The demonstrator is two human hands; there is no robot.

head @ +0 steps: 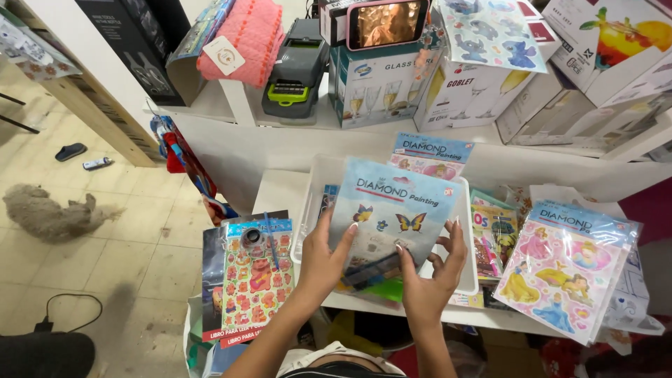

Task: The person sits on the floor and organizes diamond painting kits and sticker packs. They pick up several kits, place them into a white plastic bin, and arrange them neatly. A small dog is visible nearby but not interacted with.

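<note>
At the bottom centre of the frame I see both forearms rising toward the middle. The left hand is closed on the left edge of a blue craft kit packet with butterflies on it, thumb on the front and fingers behind. The right hand grips the lower right part of the same packet, its fingers bent around the edge. So both hands hold this packet, and it stands tilted over a white plastic bin in the middle of the frame, on a white table.

Just left of the left hand, in the lower left centre, lies a sticker sheet with orange bears, on top of a dark booklet. At the right of the bin there is a colourful activity book, and further right a pink packet with princess figures.

Behind the bin, a second blue packet leans against the shelf. On the shelf in the upper part of the frame I see boxes of glasses, a grey device with a green part, a pink cloth and a phone in a pink case. At the far left, on the tiled floor, a light furry animal lies.
</note>
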